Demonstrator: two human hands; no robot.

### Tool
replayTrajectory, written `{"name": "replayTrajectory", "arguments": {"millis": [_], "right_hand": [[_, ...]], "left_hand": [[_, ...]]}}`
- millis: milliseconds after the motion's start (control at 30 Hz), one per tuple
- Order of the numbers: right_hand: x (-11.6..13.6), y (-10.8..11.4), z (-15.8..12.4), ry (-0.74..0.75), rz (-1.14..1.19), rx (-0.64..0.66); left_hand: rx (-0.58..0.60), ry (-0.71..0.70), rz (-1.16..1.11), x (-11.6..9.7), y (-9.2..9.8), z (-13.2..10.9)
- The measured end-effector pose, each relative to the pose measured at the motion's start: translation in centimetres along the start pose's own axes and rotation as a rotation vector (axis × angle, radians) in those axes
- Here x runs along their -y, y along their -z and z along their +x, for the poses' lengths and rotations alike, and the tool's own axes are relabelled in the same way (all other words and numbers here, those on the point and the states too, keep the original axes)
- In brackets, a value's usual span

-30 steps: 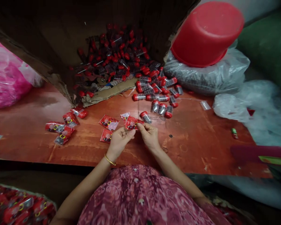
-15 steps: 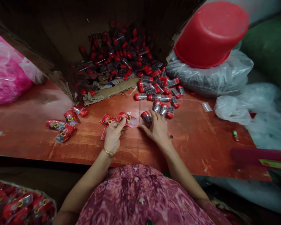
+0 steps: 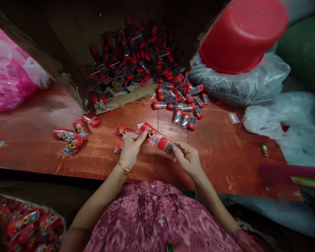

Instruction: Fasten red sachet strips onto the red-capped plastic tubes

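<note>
Between the thumb and fingers of my left hand is a red printed plastic sleeve, its clear end pointing right. My right hand grips a small clear container with a red cap, dark contents inside, the cap facing the sleeve. Cap and sleeve end are close; whether they touch I cannot tell. Beside my left hand lie more flat red sleeves. Several similar red-capped containers lie loose beyond my right hand. Farther left rest several containers wrapped in red sleeves.
A torn cardboard box on its side holds a heap of red-capped containers. At right, a red bucket sits upside down on a filled clear bag. Pink bags stand at left. Below the table, a sack holds wrapped containers.
My right hand has picked up a red-capped container and drawn it nearer to me, turning its cap leftward. My left hand has shifted slightly right with the sleeve.
</note>
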State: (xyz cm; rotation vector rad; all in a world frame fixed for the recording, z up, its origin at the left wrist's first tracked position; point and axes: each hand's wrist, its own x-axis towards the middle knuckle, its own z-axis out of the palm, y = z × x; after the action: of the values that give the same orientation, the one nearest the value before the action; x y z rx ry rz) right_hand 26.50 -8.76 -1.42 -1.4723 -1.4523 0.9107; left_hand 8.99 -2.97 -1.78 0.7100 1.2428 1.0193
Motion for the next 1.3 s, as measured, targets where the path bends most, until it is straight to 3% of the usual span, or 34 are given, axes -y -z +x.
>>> {"name": "replayTrajectory", "arguments": {"millis": [167, 333, 533, 733, 900, 1133, 1300], "right_hand": [[0.7, -0.5, 0.2, -0.037, 0.053, 0.042], [1.1, -0.3, 0.0, -0.155, 0.149, 0.053], [1.4, -0.1, 0.1, -0.122, 0.133, 0.054], [1.0, -0.6, 0.5, -0.13, 0.129, 0.068], [0.9, -0.9, 0.5, -0.143, 0.146, 0.083], [1.0, -0.6, -0.1, -0.149, 0.162, 0.091], [1.1, -0.4, -0.2, -0.152, 0.132, 0.078]], "left_hand": [[0.066, 0.011, -0.02, -0.2, -0.2, -0.4], [0.03, -0.136, 0.127, 0.1, 0.2, -0.3], [0.019, -0.227, 0.258, 0.0, 0.5, 0.0], [0.088, -0.172, 0.196, 0.2, 0.7, -0.1], [0.149, -0.041, 0.069, 0.5, -0.1, -0.3], [0.094, 0.049, -0.074, -0.1, -0.6, -0.4], [0.142, 0.059, -0.05, -0.5, -0.3, -0.3]]}}
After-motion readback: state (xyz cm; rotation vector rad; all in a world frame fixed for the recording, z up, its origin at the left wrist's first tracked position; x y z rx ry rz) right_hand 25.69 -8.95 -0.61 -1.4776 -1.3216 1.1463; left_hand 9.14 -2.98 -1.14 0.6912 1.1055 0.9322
